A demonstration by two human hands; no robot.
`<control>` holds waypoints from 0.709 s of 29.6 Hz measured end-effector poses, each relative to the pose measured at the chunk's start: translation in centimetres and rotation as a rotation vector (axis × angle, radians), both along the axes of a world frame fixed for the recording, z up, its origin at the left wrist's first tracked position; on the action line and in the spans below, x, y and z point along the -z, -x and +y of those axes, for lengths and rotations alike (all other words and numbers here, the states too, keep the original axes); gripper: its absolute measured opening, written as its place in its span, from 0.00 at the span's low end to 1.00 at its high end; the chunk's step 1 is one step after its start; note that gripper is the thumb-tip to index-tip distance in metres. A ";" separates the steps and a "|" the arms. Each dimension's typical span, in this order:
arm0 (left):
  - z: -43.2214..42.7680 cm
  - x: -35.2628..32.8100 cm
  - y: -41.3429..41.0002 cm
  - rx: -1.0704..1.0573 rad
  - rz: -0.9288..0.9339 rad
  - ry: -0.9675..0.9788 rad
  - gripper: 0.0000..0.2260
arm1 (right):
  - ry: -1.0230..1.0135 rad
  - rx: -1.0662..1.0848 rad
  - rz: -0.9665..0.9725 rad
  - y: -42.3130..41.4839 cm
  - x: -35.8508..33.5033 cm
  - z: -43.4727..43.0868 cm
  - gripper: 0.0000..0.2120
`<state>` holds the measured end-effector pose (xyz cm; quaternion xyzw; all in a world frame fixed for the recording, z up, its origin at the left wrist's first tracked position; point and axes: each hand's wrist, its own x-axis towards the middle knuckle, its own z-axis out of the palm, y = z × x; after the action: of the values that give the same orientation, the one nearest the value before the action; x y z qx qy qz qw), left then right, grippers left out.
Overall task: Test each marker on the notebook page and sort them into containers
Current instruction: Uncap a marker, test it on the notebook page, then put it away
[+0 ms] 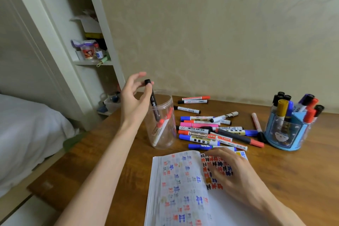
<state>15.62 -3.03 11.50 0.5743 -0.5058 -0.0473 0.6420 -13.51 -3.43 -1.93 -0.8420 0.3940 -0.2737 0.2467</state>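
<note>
Head view shows the left hand (135, 97) above the clear plastic jar (169, 135), its thumb and a fingertip pinching the capped top of a black marker (153, 103) while the other fingers fan out loosely. That marker is a slim, glossy black cylinder with pale print. It stands nearly upright, its lower half already inside the jar's open mouth. Leaning within the jar's smooth, ribbed-neck wall are red-capped markers (161, 122) with white barrels. Just right of the jar lies a loose heap of markers (211, 131), red, blue, pink and black. Farther right of the jar stands a blue pen holder (286, 134), full of upright markers. In front of the jar an open notebook (183, 180) carries rows of coloured test marks. The right hand (236, 170), blurred, rests on its page with fingers loosely bent, gripping nothing. All sits on a grainy brown wooden table (297, 180).
</note>
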 end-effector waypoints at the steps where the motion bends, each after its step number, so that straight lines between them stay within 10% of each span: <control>1: 0.0 0.5 0.1 0.000 0.007 -0.022 0.14 | -0.004 0.000 0.001 0.1 0.0 0.1 0.16; 9: 0.1 2.6 -0.2 0.001 -0.037 -0.074 0.13 | 0.020 -0.001 0.005 -0.1 0.0 -0.5 0.16; 16: 2.8 6.4 3.7 -0.195 -0.224 0.322 0.08 | 0.036 0.030 -0.006 -0.7 0.0 -0.8 0.14; 21: 2.6 10.5 7.6 0.107 -0.297 -0.104 0.10 | 0.055 0.096 -0.016 0.3 0.0 -0.9 0.13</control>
<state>8.00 -0.44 0.96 0.5795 -0.6220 -0.0222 0.5261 -13.80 -4.35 -1.94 -0.8264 0.4244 -0.3026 0.2132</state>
